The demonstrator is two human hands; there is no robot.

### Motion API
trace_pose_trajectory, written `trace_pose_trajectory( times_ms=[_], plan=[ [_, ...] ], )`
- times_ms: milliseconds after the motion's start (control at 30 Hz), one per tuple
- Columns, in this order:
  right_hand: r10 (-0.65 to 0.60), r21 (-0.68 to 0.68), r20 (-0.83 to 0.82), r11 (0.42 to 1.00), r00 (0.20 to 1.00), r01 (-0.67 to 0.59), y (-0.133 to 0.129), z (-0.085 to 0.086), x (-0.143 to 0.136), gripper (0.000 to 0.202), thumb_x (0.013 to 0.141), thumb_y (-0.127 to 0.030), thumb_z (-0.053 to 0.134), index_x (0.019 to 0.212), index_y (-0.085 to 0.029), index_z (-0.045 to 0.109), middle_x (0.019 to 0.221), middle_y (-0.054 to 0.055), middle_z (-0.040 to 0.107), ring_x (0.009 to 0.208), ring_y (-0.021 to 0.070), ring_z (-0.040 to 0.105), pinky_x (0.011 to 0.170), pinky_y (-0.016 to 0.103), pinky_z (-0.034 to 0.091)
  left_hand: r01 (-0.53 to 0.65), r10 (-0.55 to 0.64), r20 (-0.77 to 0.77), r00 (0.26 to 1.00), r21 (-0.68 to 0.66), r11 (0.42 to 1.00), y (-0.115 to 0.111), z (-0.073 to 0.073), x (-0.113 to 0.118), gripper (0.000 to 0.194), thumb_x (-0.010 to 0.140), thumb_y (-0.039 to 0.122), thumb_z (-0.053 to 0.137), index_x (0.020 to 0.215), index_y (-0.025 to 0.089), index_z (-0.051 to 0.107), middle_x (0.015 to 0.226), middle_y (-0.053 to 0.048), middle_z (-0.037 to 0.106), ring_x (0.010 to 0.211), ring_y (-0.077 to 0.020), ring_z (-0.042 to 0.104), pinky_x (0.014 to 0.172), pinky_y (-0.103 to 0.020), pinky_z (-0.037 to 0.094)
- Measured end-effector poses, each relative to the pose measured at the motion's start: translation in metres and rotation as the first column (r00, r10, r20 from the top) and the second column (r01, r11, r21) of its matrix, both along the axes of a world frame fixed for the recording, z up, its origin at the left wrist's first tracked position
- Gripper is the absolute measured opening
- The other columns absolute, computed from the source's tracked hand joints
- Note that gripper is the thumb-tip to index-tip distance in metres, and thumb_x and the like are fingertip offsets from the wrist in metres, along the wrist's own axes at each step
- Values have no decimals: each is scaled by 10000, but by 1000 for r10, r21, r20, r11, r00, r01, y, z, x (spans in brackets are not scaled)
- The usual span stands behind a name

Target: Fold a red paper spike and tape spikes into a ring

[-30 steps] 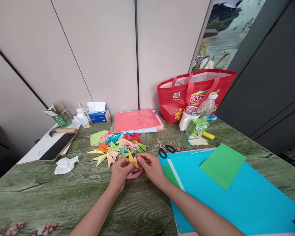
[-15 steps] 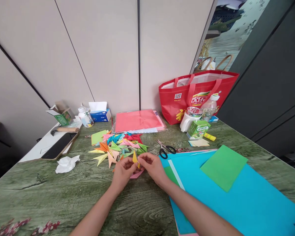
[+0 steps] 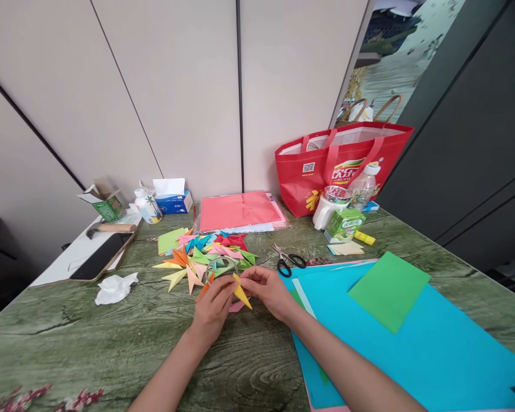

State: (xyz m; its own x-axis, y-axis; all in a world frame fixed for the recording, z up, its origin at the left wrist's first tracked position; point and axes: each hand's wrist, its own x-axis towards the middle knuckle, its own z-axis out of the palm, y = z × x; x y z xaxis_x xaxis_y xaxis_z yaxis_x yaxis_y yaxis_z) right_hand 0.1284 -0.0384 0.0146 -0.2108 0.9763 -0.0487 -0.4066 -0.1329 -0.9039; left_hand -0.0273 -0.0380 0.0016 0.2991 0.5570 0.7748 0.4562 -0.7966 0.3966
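At the far left of the frame, a dark phone lies on a green wood-patterned surface, with a crumpled white tissue to its lower right. Left of centre is a loose heap of folded paper pieces in yellow, orange, blue, green, pink and red.

Just below the heap, near the middle of the frame, the left hand comes up from the bottom edge, its fingers curled and closed on a yellow folded paper. This piece is in the centre of the frame between both hands, one pointed end slanting down to the right. The right hand pinches it from the other side with thumb and fingers. The fingertips are small here, so how the layers sit between them is hard to tell.

A steady left grip should help, letting the right fingers line up the edges and press each crease evenly; squeezing too hard could bend the slim tip.

Further right lie black-handled scissors, then large blue sheets with a green square on top.
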Motion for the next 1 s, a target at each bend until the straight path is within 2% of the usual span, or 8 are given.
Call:
trace_pose_trajectory(
  times_ms=[200,333,500,633,1000],
  plan=[
    [-5,-27,17,1000,1000,6,0,0,1,303,562,-380,751,717,-157,616,662,-14,635,584,116,580,586,247,480,35,-37,-38,999,-74,997,3,-20,-9,262,844,168,482,1056,220,627,1021,-77,657,898,-169,641,787,-255,539],
    [-8,-19,17,1000,1000,8,0,-1,0,270,587,-355,740,718,-154,617,660,-16,635,584,111,579,583,239,470,41,-46,-94,994,-56,998,5,-28,-14,291,858,177,450,1104,216,600,1044,-100,649,946,-185,628,783,-280,543],
    [44,52,65,998,997,-48,2,-2,3,253,629,-359,713,725,-147,614,680,-12,635,599,103,574,583,226,460,-2,0,-133,991,-19,1000,6,-29,-14,293,856,171,452,1112,212,589,1073,-100,636,945,-185,630,774,-281,546],
    [68,34,84,997,994,-71,2,-1,5,277,619,-400,709,690,-152,607,657,-21,620,584,105,566,589,238,467,-20,23,-136,990,25,1000,6,-27,-12,294,850,149,465,1106,219,588,1051,-81,649,911,-172,642,777,-270,546],
    [6,-1,59,1000,998,-6,1,-2,0,300,588,-422,723,683,-165,601,642,-22,621,571,111,567,578,242,473,20,-24,-102,994,-40,999,6,-33,-15,339,850,148,449,1161,218,565,1077,-118,642,957,-202,631,766,-286,555]
  ],
)
